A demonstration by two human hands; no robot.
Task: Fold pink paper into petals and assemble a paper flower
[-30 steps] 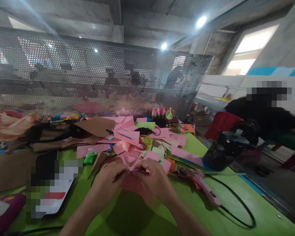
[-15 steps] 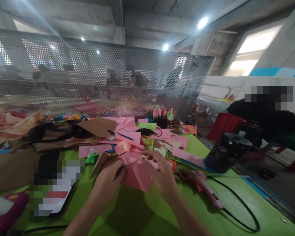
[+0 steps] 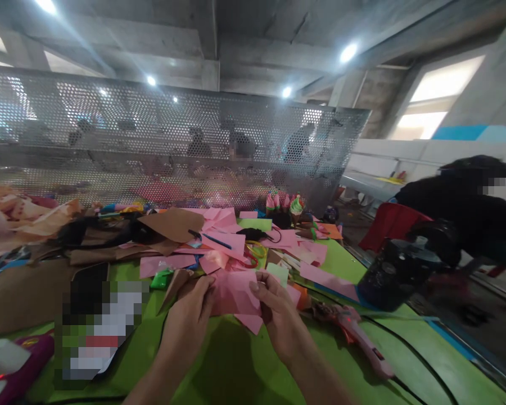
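Observation:
A piece of pink paper [image 3: 235, 292] is stretched between my two hands above the green table [image 3: 231, 360]. My left hand [image 3: 198, 301] pinches its left edge, and my right hand [image 3: 272, 301] grips the right edge between thumb and fingers. Below the sheet a pink corner [image 3: 249, 323] sticks out; I cannot tell if it belongs to the same piece. Close to my left hand lie a folded brown piece [image 3: 174, 289] and a small green packet [image 3: 162, 278]. A pink glue gun [image 3: 365, 340] rests to the right of my right hand.
Pink and brown paper scraps [image 3: 171, 228] spread across the back. Small ice-cream-shaped crafts [image 3: 296, 207] stand near the perforated metal screen [image 3: 172, 146]. A dark jug [image 3: 398, 273] is at the right edge, a phone [image 3: 90, 281] at left. Another person [image 3: 468, 191] sits beyond a red chair.
The pink paper was folded with a point hanging down; now it is spread flatter between my hands. My right hand has turned and grips the sheet's edge. The view has tilted slightly up.

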